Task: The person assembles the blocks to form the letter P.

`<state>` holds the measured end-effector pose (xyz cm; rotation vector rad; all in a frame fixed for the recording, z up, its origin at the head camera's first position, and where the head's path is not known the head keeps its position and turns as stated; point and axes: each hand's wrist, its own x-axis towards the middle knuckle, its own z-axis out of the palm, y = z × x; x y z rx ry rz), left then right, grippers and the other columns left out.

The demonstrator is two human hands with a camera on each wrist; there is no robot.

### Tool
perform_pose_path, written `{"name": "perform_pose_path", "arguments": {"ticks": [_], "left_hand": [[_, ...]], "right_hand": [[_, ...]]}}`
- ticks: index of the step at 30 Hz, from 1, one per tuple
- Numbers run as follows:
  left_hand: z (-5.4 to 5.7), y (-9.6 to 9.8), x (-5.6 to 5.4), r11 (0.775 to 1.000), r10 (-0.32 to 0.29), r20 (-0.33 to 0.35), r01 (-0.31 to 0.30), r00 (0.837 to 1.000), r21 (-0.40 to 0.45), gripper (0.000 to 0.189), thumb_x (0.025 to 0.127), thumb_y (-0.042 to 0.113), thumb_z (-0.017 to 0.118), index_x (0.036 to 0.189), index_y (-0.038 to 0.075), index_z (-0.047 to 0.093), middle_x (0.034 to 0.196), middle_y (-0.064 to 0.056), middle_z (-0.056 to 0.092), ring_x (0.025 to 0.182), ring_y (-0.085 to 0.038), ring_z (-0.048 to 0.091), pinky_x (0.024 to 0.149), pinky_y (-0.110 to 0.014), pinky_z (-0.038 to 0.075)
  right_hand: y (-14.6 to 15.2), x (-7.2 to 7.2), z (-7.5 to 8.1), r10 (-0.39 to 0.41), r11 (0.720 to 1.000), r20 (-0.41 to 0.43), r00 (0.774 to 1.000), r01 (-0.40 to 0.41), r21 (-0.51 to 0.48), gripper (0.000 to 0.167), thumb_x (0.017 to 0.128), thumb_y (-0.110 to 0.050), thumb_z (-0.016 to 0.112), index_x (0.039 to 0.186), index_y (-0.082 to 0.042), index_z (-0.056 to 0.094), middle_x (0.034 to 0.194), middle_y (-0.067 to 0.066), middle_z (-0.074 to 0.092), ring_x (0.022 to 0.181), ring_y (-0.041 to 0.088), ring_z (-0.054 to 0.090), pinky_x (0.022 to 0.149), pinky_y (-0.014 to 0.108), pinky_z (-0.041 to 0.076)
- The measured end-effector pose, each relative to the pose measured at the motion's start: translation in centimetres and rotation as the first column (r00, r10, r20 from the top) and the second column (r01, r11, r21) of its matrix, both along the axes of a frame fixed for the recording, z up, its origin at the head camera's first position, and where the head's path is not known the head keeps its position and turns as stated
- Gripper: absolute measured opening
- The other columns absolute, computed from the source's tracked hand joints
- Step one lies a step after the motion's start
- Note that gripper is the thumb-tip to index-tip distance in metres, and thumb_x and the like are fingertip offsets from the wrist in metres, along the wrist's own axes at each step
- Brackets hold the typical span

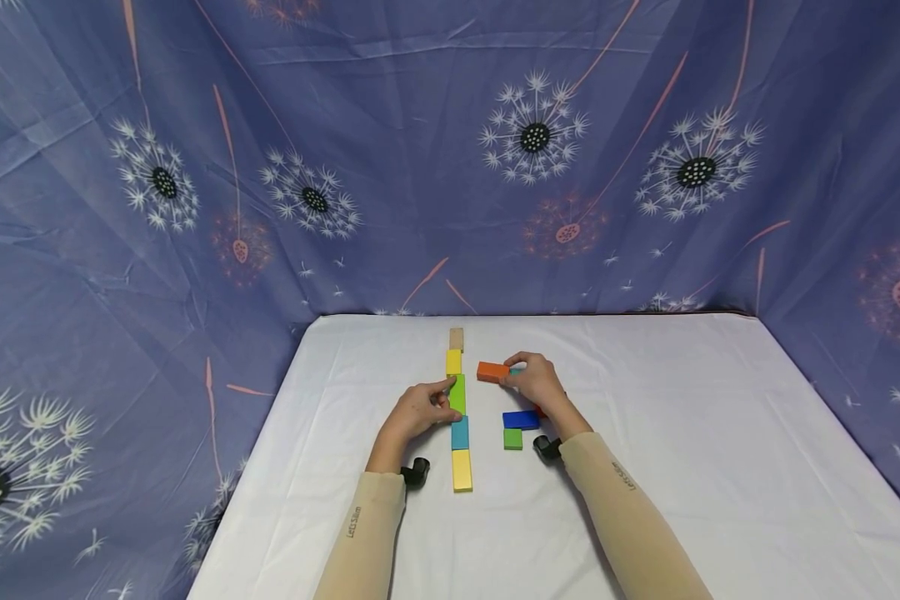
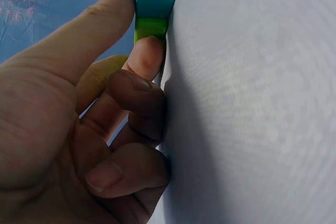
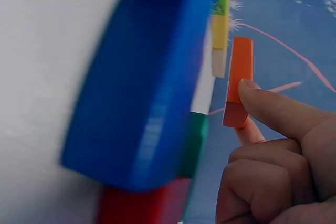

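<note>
A row of coloured wooden blocks runs up the table. My left hand (image 1: 422, 408) is at its middle, thumb and index finger spanning the light green block (image 1: 458, 395), the thumb tip beside the light blue block (image 1: 460, 433). In the left wrist view the other fingers curl near the cloth. My right hand (image 1: 536, 380) pinches an orange block (image 1: 491, 372) by its right end, thumb on one side and index finger on the other. That block points toward the row and, in the right wrist view, is raised off the cloth.
Up the row are a yellow block (image 1: 453, 362) and a plain wood block (image 1: 457, 338); a pale yellow block (image 1: 462, 471) forms the near end. By my right wrist lie a dark blue block (image 1: 520, 420), a small green block (image 1: 513, 439), a teal block (image 1: 516, 372) and a red block (image 3: 144, 203).
</note>
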<state>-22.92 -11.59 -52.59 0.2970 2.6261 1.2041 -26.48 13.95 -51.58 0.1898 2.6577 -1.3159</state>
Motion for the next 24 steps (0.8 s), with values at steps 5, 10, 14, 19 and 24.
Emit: {"name": "perform_pose_path", "arguments": {"ticks": [5,10,14,19,24], "left_hand": [[0.0,-0.1,0.0,1.000,-0.008,0.000,0.008,1.000,0.000,0.077,0.084,0.024,0.091,0.154,0.017,0.059,0.087,0.002,0.064,0.076,-0.013,0.051,0.079,-0.032,0.043],[0.0,-0.1,0.0,1.000,-0.014,0.002,0.014,1.000,-0.010,0.077,0.085,0.026,0.091,0.154,0.018,0.058,0.087,0.003,0.064,0.074,-0.013,0.050,0.078,-0.031,0.043],[0.0,-0.1,0.0,1.000,-0.015,-0.003,0.015,1.000,-0.010,0.077,0.085,0.027,0.090,0.154,0.017,0.058,0.087,0.003,0.064,0.073,-0.012,0.049,0.077,-0.031,0.043],[0.0,-0.2,0.1,1.000,-0.016,-0.011,0.016,1.000,-0.004,0.077,0.084,0.026,0.091,0.154,0.017,0.059,0.087,0.002,0.065,0.073,-0.013,0.049,0.076,-0.031,0.042],[-0.1,-0.2,0.1,1.000,-0.018,-0.006,0.018,1.000,0.002,0.077,0.085,0.026,0.091,0.154,0.017,0.058,0.087,0.002,0.065,0.074,-0.013,0.050,0.078,-0.031,0.043]], "right_hand": [[0.0,-0.5,1.0,0.001,1.000,-0.016,1.000,-0.002,-0.012,0.036,0.093,-0.024,0.081,0.127,-0.015,0.075,0.090,0.007,0.066,0.074,0.021,0.051,0.067,0.032,0.040],[0.4,-1.6,1.4,0.008,1.000,-0.039,0.999,-0.008,-0.016,0.036,0.093,-0.023,0.081,0.128,-0.015,0.075,0.080,0.007,0.065,0.068,0.019,0.047,0.065,0.031,0.040],[0.7,-2.7,1.7,0.018,1.000,-0.053,0.998,-0.019,-0.018,0.036,0.093,-0.023,0.080,0.129,-0.015,0.076,0.098,0.019,0.075,0.078,0.021,0.051,0.077,0.034,0.046],[0.8,-4.1,1.6,0.015,0.999,-0.055,0.998,-0.017,-0.034,0.037,0.093,-0.023,0.081,0.129,-0.016,0.077,0.135,0.023,0.069,0.110,0.033,0.061,0.105,0.049,0.051],[0.8,-5.0,1.5,0.012,0.999,-0.045,0.999,-0.015,-0.046,0.038,0.093,-0.023,0.082,0.130,-0.017,0.077,0.160,0.018,0.053,0.142,0.040,0.051,0.118,0.057,0.043]]}}
